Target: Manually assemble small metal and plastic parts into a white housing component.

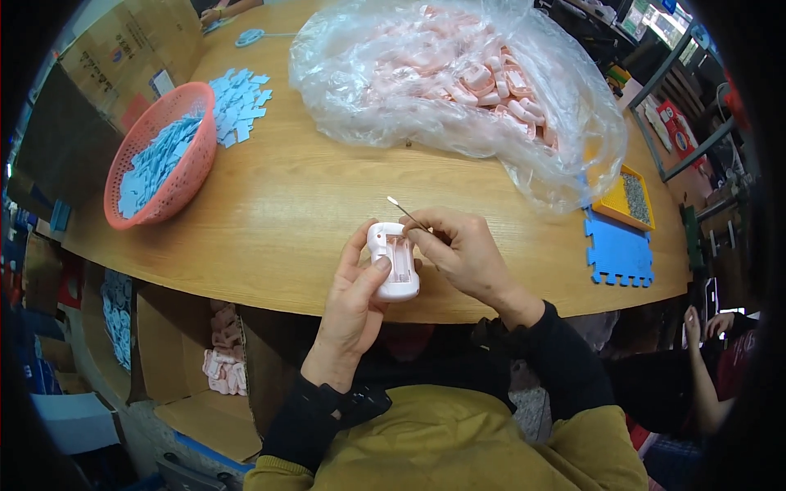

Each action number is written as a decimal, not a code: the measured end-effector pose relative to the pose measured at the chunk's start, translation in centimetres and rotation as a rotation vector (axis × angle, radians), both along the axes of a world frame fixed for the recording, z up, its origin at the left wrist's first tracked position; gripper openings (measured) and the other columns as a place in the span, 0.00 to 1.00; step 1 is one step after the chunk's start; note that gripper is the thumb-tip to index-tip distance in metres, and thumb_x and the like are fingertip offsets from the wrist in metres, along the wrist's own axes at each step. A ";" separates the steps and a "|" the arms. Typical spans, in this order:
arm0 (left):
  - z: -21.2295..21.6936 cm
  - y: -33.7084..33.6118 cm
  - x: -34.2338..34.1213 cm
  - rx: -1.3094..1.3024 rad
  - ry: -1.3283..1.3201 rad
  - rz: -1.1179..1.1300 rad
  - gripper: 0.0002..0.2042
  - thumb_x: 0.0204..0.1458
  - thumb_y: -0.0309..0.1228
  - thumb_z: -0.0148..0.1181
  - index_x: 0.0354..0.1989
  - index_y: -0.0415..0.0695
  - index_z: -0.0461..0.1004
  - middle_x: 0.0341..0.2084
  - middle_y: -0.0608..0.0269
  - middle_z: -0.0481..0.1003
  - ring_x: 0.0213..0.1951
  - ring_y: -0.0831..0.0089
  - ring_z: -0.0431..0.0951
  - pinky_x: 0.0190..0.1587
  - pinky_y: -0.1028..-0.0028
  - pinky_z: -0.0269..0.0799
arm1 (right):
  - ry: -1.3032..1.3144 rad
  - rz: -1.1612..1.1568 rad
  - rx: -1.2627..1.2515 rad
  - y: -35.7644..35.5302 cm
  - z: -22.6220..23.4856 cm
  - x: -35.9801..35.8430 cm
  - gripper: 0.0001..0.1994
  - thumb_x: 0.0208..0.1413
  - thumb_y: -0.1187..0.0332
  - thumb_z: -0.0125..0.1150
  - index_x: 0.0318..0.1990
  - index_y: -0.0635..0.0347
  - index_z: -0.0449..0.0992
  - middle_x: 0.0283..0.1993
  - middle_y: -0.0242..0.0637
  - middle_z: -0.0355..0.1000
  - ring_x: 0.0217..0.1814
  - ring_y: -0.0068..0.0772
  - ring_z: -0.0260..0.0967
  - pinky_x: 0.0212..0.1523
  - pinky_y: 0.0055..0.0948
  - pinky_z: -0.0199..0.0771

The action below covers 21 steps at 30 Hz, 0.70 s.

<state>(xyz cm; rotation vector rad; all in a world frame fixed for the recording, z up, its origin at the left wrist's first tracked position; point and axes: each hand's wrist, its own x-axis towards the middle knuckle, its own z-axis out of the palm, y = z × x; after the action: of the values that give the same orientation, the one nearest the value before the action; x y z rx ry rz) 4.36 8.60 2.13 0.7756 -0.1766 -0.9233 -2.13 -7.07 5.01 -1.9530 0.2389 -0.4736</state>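
Observation:
My left hand (350, 307) is closed around a small pale pink plastic casing (399, 282), held just above the table's near edge. Its long open recess, like a battery compartment, faces up, and the thumb presses on its left side. My right hand (468, 250) pinches a thin dark stick with a white tip (394, 200). That tip points up and away to the left, beyond the casing. The right fingertips are at the casing's upper right corner; what lies beneath them is hidden.
A clear plastic bag (344, 90) of pale pink parts covers the far side of the wooden table (270, 196). On the left, a pink basket (184, 184) holds blue pieces beside a loose blue pile (239, 102). A yellow tray (610, 209) of small metal parts touches a blue foam mat (620, 250).

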 end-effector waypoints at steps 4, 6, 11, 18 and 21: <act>0.2 0.0 -0.3 0.006 -0.008 0.011 0.26 0.57 0.26 0.50 0.64 0.47 0.53 0.51 0.56 0.69 0.49 0.66 0.74 0.51 0.66 0.73 | 0.113 0.028 -0.066 -0.2 0.1 0.5 0.06 0.51 0.74 0.59 0.35 0.66 0.76 0.30 0.41 0.73 0.28 0.34 0.73 0.27 0.28 0.70; 0.1 0.1 -0.2 0.012 -0.015 0.008 0.26 0.57 0.26 0.50 0.64 0.46 0.53 0.51 0.56 0.69 0.48 0.66 0.74 0.50 0.66 0.73 | 0.059 0.036 -0.160 -0.2 -0.2 0.7 0.05 0.52 0.74 0.60 0.36 0.66 0.75 0.30 0.38 0.73 0.26 0.28 0.72 0.27 0.26 0.69; -0.3 0.2 -0.1 0.041 -0.031 0.005 0.25 0.56 0.26 0.51 0.63 0.46 0.54 0.49 0.59 0.69 0.48 0.68 0.73 0.50 0.67 0.73 | 0.001 0.066 -0.595 0.1 0.1 0.8 0.06 0.47 0.73 0.62 0.31 0.62 0.72 0.33 0.39 0.70 0.27 0.43 0.71 0.27 0.34 0.71; -0.7 0.5 0.1 0.027 0.044 0.028 0.24 0.56 0.27 0.51 0.62 0.46 0.56 0.50 0.62 0.68 0.51 0.71 0.71 0.51 0.67 0.72 | -0.022 0.112 -0.739 0.3 -0.3 0.7 0.06 0.46 0.73 0.62 0.31 0.59 0.72 0.37 0.34 0.70 0.28 0.40 0.71 0.26 0.34 0.72; -0.8 0.6 0.2 0.014 0.038 0.038 0.24 0.56 0.27 0.51 0.62 0.47 0.56 0.51 0.61 0.67 0.51 0.70 0.71 0.51 0.66 0.72 | -0.130 0.101 -0.816 0.9 -0.4 0.3 0.06 0.45 0.73 0.62 0.32 0.58 0.73 0.37 0.33 0.71 0.27 0.38 0.71 0.25 0.33 0.73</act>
<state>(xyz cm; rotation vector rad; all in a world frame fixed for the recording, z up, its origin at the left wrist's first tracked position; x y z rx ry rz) 4.60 9.16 1.38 0.7713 -0.1222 -0.9036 -1.86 -6.20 4.56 -2.6920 -0.1723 -0.6985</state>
